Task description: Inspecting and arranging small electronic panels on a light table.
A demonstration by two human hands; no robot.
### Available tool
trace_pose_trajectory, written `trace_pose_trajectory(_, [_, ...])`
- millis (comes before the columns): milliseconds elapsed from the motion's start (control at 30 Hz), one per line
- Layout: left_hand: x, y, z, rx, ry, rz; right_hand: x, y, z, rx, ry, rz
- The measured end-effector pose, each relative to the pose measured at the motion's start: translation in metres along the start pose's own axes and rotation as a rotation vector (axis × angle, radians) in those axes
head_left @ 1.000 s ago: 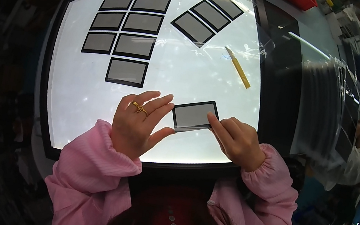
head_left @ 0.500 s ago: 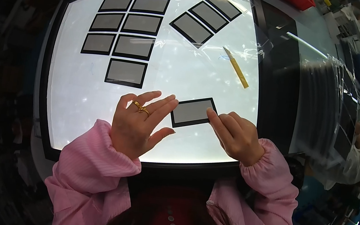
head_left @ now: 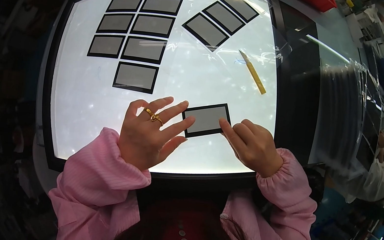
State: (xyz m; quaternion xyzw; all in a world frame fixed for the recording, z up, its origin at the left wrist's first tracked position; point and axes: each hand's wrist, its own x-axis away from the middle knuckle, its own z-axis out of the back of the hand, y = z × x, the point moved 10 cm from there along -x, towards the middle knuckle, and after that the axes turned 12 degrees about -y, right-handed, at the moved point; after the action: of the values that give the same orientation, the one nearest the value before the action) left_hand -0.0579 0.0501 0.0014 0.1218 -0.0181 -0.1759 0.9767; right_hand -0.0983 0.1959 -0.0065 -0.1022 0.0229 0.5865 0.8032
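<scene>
A grey rectangular panel with a black border (head_left: pixel 206 119) lies tilted on the lit white table (head_left: pixel 80 103). My left hand (head_left: pixel 148 131), with gold rings on two fingers, has its fingers spread and its fingertips touch the panel's left edge. My right hand (head_left: pixel 251 146) pinches the panel's right edge with its fingertips. Both sleeves are pink.
Several like panels lie in a neat block (head_left: pixel 135 37) at the far left, and three more in a slanted row (head_left: pixel 222 17) at the far middle. A yellow stick tool (head_left: pixel 253 73) lies at the right. Another person in white (head_left: pixel 377 172) sits at the right, past the table's dark edge.
The panel between my hands has turned slightly and shifted a little away from me; both hands moved with it.
</scene>
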Motion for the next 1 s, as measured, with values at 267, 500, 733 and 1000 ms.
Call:
trace_pose_trajectory(267, [-0.001, 0.000, 0.001, 0.029, 0.007, 0.004, -0.005, -0.002, 0.007, -0.058, -0.011, 0.001])
trace_pose_trajectory(500, [-0.002, -0.002, 0.001, 0.065, 0.125, -0.037, 0.006, 0.042, 0.030, -0.365, 0.231, -0.286])
trace_pose_trajectory(733, [-0.014, 0.002, 0.008, 0.055, 0.080, 0.079, 0.018, 0.069, 0.032, -0.550, 0.402, -0.442])
trace_pose_trajectory(1000, [-0.028, -0.014, -0.013, 0.154, -0.197, 0.217, 0.010, 0.056, 0.023, -0.555, 0.345, -0.377])
